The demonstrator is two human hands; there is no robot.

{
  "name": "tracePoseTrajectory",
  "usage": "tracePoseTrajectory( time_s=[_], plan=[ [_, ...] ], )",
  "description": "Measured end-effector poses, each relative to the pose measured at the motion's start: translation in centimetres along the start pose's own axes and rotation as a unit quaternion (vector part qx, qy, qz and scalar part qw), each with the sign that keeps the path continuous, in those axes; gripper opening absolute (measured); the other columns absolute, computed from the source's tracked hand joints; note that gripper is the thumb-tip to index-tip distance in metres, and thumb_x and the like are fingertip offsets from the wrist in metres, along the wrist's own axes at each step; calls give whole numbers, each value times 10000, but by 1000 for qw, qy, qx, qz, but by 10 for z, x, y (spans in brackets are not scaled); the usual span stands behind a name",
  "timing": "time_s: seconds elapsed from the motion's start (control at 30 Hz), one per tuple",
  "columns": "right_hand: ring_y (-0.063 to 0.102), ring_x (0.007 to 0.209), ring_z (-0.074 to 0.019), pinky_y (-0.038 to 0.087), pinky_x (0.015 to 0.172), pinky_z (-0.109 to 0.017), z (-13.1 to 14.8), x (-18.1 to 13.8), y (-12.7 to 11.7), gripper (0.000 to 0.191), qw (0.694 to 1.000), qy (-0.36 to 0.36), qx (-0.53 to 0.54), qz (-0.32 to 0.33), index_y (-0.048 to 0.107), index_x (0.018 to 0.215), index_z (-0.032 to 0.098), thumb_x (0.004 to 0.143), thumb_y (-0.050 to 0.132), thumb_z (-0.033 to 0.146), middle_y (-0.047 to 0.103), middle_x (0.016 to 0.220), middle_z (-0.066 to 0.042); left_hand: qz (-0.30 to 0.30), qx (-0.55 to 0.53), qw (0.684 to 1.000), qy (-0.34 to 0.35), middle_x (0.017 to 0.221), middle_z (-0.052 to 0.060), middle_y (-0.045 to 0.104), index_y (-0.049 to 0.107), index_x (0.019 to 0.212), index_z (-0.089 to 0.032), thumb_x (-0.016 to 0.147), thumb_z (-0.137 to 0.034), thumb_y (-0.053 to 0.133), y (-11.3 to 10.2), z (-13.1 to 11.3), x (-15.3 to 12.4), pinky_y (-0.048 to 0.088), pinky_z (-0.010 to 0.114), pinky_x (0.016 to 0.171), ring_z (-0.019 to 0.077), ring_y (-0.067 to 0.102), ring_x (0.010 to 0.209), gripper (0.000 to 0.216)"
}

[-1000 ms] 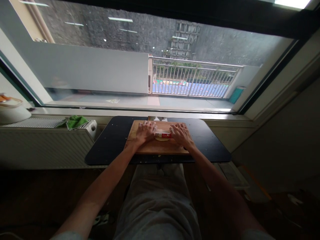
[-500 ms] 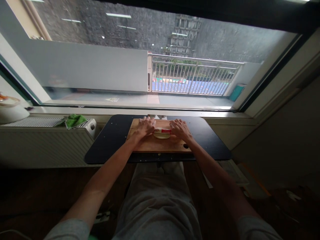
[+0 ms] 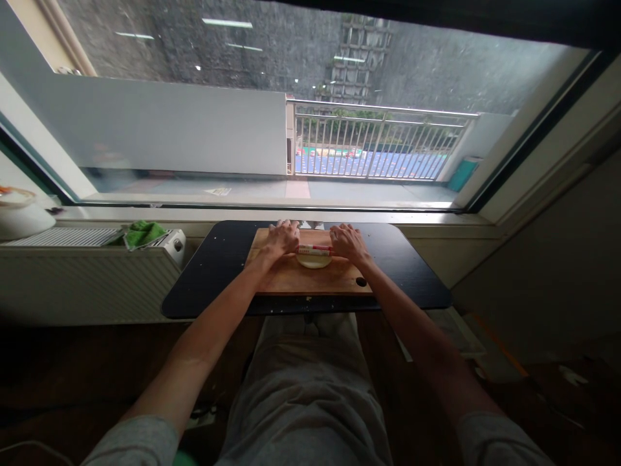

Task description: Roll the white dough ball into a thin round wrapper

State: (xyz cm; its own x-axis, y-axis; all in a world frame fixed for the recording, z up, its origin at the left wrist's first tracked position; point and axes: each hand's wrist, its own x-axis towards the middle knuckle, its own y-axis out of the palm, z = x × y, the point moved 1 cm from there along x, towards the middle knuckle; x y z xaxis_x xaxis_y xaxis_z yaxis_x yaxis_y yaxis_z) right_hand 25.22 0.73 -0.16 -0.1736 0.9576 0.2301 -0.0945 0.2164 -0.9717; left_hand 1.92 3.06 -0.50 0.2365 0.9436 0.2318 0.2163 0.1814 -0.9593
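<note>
A pale round of dough [image 3: 314,261] lies on a wooden cutting board [image 3: 310,283] set on a black table [image 3: 208,288]. Across the dough's far side lies a roller [image 3: 314,250] with a red and white wrap. My left hand [image 3: 281,237] presses flat on the roller's left end, fingers stretched forward. At the right end my right hand [image 3: 347,241] lies the same way. Both hands are open, palms down, near the board's far edge. The roller's ends are hidden under my hands.
A white radiator [image 3: 87,272] stands left of the table with a green cloth [image 3: 141,233] on top and a white pot [image 3: 22,217] further left. A big window [image 3: 291,129] and its sill run behind the table. The board has a hole [image 3: 360,282] near its right front corner.
Both hands and the roller have moved away from me across the board toward its far edge. More of the dough now shows in front of the roller.
</note>
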Motion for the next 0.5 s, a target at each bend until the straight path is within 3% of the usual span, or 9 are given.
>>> tracePoseTrajectory(
  time_s=[0.2,0.5],
  plan=[
    [650,1233,-318,487,1070,-458,-1,13,-2,463,1000,12,15,-9,733,1256,188,1169,299,324,742,1333,-181,-26,-5,1000,-4,1347,181,757,716,1338,-181,1063,-270,459,1,3,7,525,477,1088,333,654,1299,387],
    [667,1212,-293,467,1028,-388,-2,24,-2,433,999,25,-2,-22,737,1239,174,1182,333,319,768,1295,-174,-13,21,1000,15,1356,182,761,710,1316,-156,1029,-227,457,6,5,25,525,439,1097,315,679,1257,389]
  ],
)
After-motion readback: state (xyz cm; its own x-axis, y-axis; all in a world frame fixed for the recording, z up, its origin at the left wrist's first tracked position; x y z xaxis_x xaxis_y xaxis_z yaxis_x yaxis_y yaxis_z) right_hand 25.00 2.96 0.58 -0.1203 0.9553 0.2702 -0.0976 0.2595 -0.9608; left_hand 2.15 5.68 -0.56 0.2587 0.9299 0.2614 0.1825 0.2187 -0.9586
